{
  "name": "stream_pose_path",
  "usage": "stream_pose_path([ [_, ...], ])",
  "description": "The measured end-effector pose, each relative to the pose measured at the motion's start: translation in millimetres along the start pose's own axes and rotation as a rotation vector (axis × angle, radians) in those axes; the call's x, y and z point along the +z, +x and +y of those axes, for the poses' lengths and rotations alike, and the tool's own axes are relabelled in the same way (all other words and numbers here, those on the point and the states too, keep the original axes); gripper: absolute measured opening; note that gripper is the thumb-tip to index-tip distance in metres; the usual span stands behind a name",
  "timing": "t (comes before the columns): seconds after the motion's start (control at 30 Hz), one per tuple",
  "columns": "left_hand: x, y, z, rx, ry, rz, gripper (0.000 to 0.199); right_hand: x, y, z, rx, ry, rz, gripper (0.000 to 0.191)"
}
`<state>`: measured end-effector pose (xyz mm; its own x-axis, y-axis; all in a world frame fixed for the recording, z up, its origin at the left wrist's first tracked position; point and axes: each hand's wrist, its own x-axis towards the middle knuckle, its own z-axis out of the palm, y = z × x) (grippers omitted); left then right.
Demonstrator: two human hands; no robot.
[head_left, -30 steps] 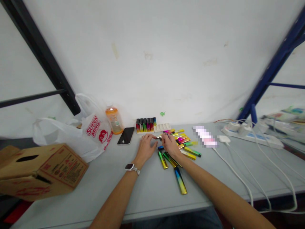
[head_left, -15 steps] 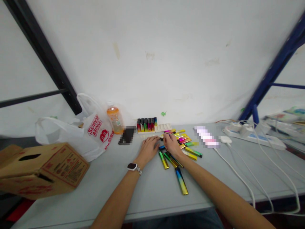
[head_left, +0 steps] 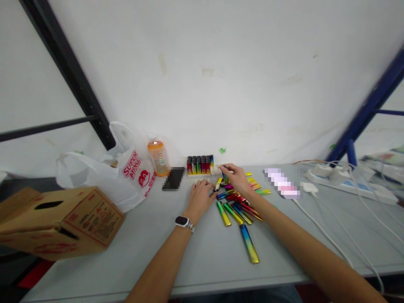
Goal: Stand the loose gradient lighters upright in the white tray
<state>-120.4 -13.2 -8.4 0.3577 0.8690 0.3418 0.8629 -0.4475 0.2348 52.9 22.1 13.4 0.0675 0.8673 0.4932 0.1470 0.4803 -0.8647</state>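
At the back of the table, several upright lighters (head_left: 198, 165) with black tops fill the left side of a white tray (head_left: 215, 169). My right hand (head_left: 236, 176) is closed in a pinch on a blue-green lighter (head_left: 224, 173), held over the tray's right part. Just left of it, my left hand (head_left: 201, 197) rests low on the table, its thumb and fingertips closed at the black end of a tilted yellow lighter (head_left: 218, 183). Loose shiny lighters (head_left: 234, 213) lie below and beside my right hand. Nearest me lies a single blue-yellow lighter (head_left: 249, 244).
On the left are a cardboard box (head_left: 91, 219), a white plastic bag (head_left: 126, 181), an orange drink bottle (head_left: 158, 158) and a blurred dark flat object (head_left: 173, 179). To the right lie a blurred phone-like object (head_left: 282, 183), a charger with white cables (head_left: 309, 188) and a power strip (head_left: 356, 185).
My right hand has moved from the pile up to the tray with a blue-green lighter. A yellow lighter now shows at my left fingertips. The view has shifted slightly.
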Motion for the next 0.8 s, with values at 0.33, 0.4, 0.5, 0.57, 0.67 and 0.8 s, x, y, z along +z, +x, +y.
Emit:
stream_pose_path([
  [0.33,3.4,2.3,1.2,0.012,-0.012,0.016,0.019,12.6,78.3,34.1,-0.161,-0.367,-0.095,0.018],
  [0.4,2.9,2.7,0.4,0.001,-0.025,0.017,0.021,15.9,85.9,39.0,-0.200,-0.443,-0.126,0.015],
  [0.5,2.8,3.0,-0.5,-0.011,-0.035,0.021,0.020,18.8,94.4,44.7,-0.224,-0.516,-0.177,0.016],
  [0.57,3.2,3.1,-0.7,-0.021,-0.035,0.019,0.020,19.2,99.2,46.9,-0.238,-0.554,-0.214,0.016],
  [0.67,3.7,3.1,-0.7,-0.037,-0.042,0.019,0.021,18.5,105.3,46.9,-0.289,-0.616,-0.292,0.015],
  [0.8,3.3,3.0,-0.1,-0.049,-0.044,0.020,0.020,18.0,110.2,45.0,-0.336,-0.688,-0.338,0.017],
])
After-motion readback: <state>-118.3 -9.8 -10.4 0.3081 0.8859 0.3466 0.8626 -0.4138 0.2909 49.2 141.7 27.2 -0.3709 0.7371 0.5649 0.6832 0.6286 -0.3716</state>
